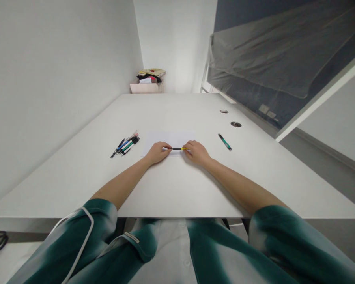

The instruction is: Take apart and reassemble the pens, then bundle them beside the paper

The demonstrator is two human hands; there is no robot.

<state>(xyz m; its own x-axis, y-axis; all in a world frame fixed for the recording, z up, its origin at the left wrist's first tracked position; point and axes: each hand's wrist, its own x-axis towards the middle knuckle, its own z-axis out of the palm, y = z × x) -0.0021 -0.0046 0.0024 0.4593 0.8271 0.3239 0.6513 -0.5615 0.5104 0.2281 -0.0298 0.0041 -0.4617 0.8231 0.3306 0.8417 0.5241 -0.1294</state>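
A pen (176, 148) with a black part and a yellow part lies crosswise between my two hands, over a sheet of white paper (168, 136). My left hand (159, 152) pinches its dark left end. The yellow right end is in the fingers of my right hand (197, 152). Both wrists rest low over the table, and the fingers partly hide the pen's ends. To the left lies a pile of several pens (127, 144), in black, blue, green and white. A single green and black pen (225, 142) lies apart on the right.
The white table (177, 185) runs away to a wall. Two round metal cable holes (236, 124) sit near its right edge. Beyond the far edge stands a pink box (144, 88) with cloth and papers on top. A dark panel under clear plastic sheeting (263, 51) rises at right.
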